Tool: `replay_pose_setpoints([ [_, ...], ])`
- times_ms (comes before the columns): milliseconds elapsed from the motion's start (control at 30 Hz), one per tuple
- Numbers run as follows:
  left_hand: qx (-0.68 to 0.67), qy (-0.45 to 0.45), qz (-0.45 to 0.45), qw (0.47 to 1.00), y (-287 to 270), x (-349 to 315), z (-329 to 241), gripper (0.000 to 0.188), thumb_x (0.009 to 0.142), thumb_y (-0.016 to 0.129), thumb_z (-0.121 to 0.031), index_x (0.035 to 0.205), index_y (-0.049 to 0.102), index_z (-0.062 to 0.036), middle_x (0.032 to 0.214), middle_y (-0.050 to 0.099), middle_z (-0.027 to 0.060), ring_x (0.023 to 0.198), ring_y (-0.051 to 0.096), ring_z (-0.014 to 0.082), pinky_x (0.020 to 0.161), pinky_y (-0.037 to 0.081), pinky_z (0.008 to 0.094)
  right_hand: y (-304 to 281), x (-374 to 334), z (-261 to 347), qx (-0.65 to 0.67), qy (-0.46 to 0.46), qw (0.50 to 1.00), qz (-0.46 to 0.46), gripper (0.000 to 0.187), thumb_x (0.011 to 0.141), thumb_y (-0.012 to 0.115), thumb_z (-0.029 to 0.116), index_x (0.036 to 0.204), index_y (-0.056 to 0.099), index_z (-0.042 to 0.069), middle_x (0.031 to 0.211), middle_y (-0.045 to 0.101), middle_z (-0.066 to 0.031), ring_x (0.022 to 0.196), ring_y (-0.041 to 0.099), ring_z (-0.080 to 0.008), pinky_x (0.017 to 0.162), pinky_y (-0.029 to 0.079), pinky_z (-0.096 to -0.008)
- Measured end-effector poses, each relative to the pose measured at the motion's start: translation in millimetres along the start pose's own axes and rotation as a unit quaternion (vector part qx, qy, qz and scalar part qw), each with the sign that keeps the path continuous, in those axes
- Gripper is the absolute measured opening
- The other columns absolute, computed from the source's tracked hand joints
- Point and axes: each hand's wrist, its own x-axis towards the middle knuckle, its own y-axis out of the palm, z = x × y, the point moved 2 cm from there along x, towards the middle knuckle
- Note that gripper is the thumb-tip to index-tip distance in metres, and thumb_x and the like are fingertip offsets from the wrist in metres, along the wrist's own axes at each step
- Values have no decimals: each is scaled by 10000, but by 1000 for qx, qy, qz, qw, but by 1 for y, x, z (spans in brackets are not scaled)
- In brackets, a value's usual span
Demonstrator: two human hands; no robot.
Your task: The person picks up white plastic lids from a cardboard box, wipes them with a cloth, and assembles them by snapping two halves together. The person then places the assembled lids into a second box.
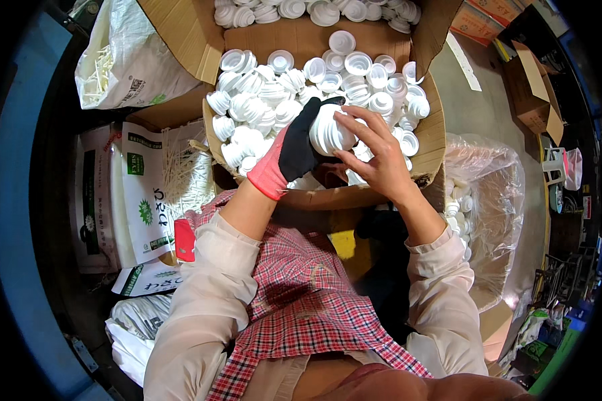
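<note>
A short stack of round white ridged plastic lids (330,131) is held between my hands, over the near part of an open cardboard box. My left hand (302,142), in a black and pink glove, wraps round the stack from the left. Bare fingers of my right hand (381,157) are bent against its right side, thumb below and fingertips above. Beneath and beyond my hands, many similar loose white lids (257,100) fill the cardboard box (429,157), lying at all angles. The palm side of the glove is hidden.
Left of the box stand printed white bags (140,194) and a bundle of thin white sticks (187,167). A white sack (124,67) with more sticks is at far left. Right is a clear-plastic-lined box (498,194) with white pieces. An open carton (532,93) stands farther right.
</note>
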Motion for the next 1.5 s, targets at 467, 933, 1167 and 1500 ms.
replay_pose_setpoints([
  [467, -318, -232, -9, 919, 8, -1, -10, 626, 791, 726, -102, 1343, 449, 0, 1178, 592, 75, 1034, 589, 158, 878, 497, 295, -9, -4, -14, 211, 129, 969, -4, 882, 663, 849, 221, 1424, 415, 121, 1408, 444, -75, 1320, 391, -278, 1055, 361, -409],
  [933, -58, -147, -108, 981, 15, 0, 5, 351, 804, 627, 6, 1146, 548, 32, 1043, 631, 120, 949, 608, 199, 873, 473, 315, 0, -11, -43, 371, 245, 895, -28, 607, 779, 789, 103, 1285, 472, -4, 1140, 603, -86, 1026, 593, -161, 886, 490, -309],
  [1167, -58, -174, -133, 974, 12, -7, 11, 243, 884, 611, -70, 1103, 578, 31, 978, 641, 82, 903, 587, 149, 830, 475, 288, 5, -8, -43, 373, 252, 893, -27, 567, 796, 780, 124, 1263, 485, -1, 1125, 622, -98, 1040, 593, -165, 896, 480, -299],
  [1500, -199, -238, -99, 946, 7, -2, -1, 407, 946, 612, -351, 1109, 583, 21, 1006, 636, 78, 891, 607, 134, 790, 511, 277, -9, -4, -45, 449, 238, 861, -12, 458, 883, 678, 112, 1300, 524, 2, 1191, 603, -68, 1061, 574, -148, 902, 480, -308],
])
